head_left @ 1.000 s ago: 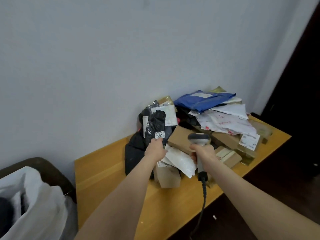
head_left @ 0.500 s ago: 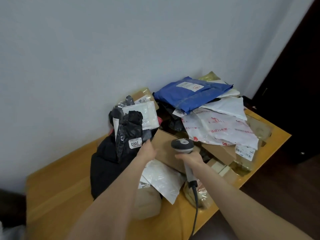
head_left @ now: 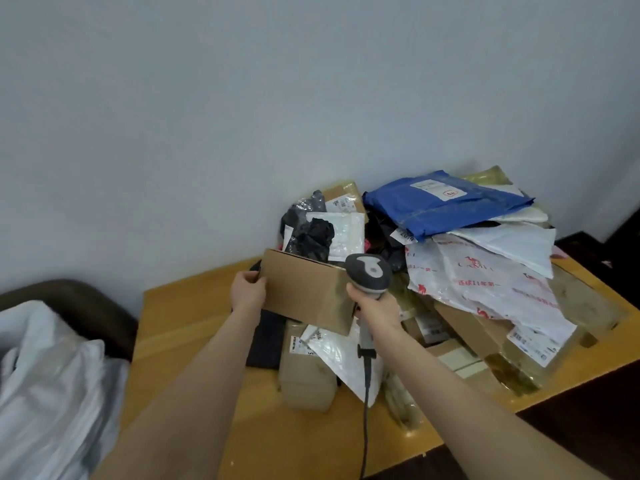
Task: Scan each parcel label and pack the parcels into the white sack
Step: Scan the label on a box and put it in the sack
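My left hand (head_left: 248, 289) grips the left end of a plain brown cardboard box (head_left: 306, 295), held up above the parcel pile. My right hand (head_left: 375, 306) grips the handle of a grey barcode scanner (head_left: 369, 273), whose head sits at the box's right end; its cable hangs down over the table. No label shows on the box's visible faces. The white sack (head_left: 52, 386) lies crumpled at the lower left, beside the table.
A wooden table (head_left: 194, 327) against the wall bears a heap of parcels: a blue mailer (head_left: 446, 202), white printed mailers (head_left: 491, 282), black bags (head_left: 311, 233), a taped brown parcel (head_left: 306, 372), flat cartons. A dark seat (head_left: 86, 306) stands behind the sack. Dark floor lies right.
My left hand has let go of the black bag with the 2003 tag and taken the brown box, lifting it off the pile. The view has swung left, showing the sack again.
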### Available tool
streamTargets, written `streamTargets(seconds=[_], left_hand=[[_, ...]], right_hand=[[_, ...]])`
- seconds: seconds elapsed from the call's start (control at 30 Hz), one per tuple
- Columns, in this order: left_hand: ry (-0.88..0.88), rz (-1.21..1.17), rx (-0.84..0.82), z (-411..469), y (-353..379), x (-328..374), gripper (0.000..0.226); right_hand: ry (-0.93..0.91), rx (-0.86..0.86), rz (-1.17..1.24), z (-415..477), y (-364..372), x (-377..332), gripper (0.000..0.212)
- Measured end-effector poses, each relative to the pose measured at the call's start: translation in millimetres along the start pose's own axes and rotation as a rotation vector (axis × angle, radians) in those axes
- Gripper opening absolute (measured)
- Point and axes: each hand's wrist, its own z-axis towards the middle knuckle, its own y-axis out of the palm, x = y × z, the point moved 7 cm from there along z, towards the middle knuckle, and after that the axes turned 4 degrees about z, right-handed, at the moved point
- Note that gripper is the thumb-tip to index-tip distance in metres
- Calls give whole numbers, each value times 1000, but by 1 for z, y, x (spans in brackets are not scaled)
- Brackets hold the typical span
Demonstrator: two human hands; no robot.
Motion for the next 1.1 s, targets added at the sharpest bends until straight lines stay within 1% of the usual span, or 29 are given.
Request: streamTargets(seconds=[0.03,0.07,0.13,0.17,0.27,0.33,0.37,0.4,0.43,0.5,0.57,0.63,0.7,0.77,0.83,0.9,1.0,1.07,1.1], left_hand=[[-13,-50,24,-5,-16,-5,23],[-12,-89,35,-11,-29,-8,27],[-4,-138,10,-22,-49,-10,44],[-14,-166,-10,-26,-57,-12,49],[-94,-312,-46,-35,-79,-21,42],[-156,-409,-35,-34,-93,-30,63],[-167,-444,-12,-33,-101,-33,72],[-171,-478,14,-31,-109,-35,75],[-178,-508,35,-28,-117,-37,72],[-190,-560,53,-22,-132,-37,58],[-192,-643,34,-14,-145,-39,37],[-155,-673,5,-5,-161,-43,15],[-94,-685,-39,6,-175,-46,21],[-48,-689,-93,16,-186,-49,28],[-7,-645,-145,28,-195,-52,37],[14,-546,-193,39,-199,-56,43],[-39,-398,-256,48,-198,-66,37],[-109,-363,-269,48,-202,-74,33],[-124,-383,-282,48,-203,-77,34]], right_hand=[[0,-7,24,-5,4,-1,59],[6,-11,46,-9,8,-2,59],[26,-21,103,-17,14,-2,55],[40,-33,135,-20,18,-2,52],[53,-75,169,-26,32,-3,37],[55,-94,166,-31,44,-5,30],[59,-96,163,-33,50,-5,34],[67,-96,159,-36,56,-4,43],[74,-92,152,-39,62,-3,51],[79,-83,149,-43,75,1,61],[85,-77,189,-47,88,6,59],[87,-73,204,-54,102,11,62],[72,-67,180,-60,117,14,64],[49,-59,189,-66,131,15,56],[39,-51,169,-71,145,17,53],[24,-41,152,-76,156,20,52],[-9,-1,152,-79,165,21,49],[-32,23,162,-81,168,21,49],[-40,31,173,-83,169,21,50]])
